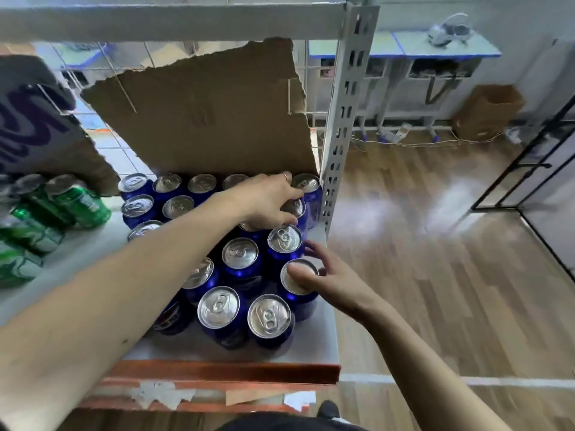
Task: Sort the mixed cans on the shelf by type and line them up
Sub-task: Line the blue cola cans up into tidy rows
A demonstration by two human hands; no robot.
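Several blue cans stand upright in a cluster on the right part of the white shelf. My left hand reaches across them and grips the top of a blue can near the back right corner. My right hand holds a blue can at the shelf's right edge, thumb on its lid and fingers round its far side. Several green cans sit at the left, some lying tilted.
A torn cardboard sheet stands behind the blue cans. The grey perforated upright bounds the shelf on the right, the upper shelf is overhead, and an orange beam runs along the front. Wooden floor lies to the right.
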